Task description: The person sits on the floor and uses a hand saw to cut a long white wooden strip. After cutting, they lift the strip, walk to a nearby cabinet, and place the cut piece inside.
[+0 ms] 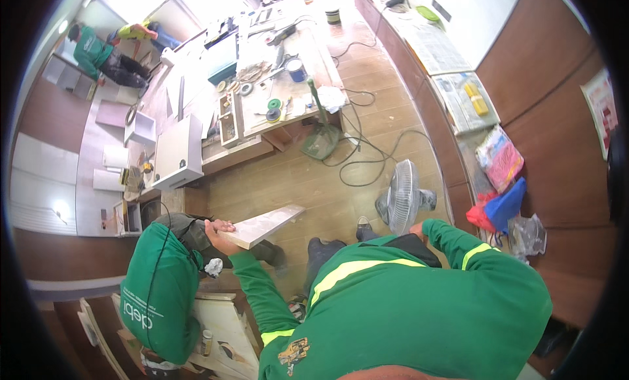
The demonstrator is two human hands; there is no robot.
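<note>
My left hand is out to the left, gripping the near end of a pale flat board. The board points away to the right above the floor. Close to my waist is my right hand, beside the grey standing fan; its fingers are mostly hidden, and I cannot tell whether it touches the fan. A co-worker in a green shirt bends low just left of my left arm.
A cluttered workbench holds tools, tape rolls and a paint can. A green dustpan and loose black cables lie on the floor. Plastic bags line the right counter. Two people work far left.
</note>
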